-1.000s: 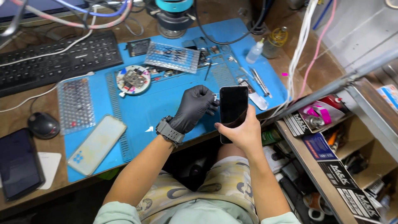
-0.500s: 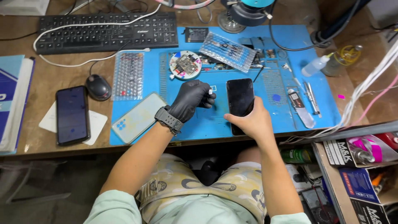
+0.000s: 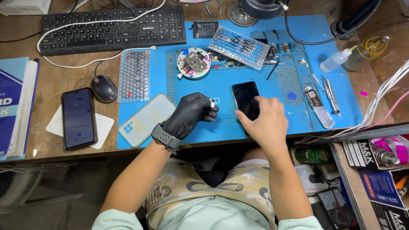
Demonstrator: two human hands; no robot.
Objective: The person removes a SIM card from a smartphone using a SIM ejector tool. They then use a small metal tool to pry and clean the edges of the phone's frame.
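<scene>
On the blue mat, black phone lies face up, right hand resting fingers spread on its lower end, grip loose. Gloved left hand pinches a small white SIM tray, grip closed tight. Best keep phone pinned flat, tray level. Both forearms angled inward over the tabletop.

The brown desk carries a blue mat, a keyboard and a mouse. A dark phone lies on a white card, beside a book.
</scene>
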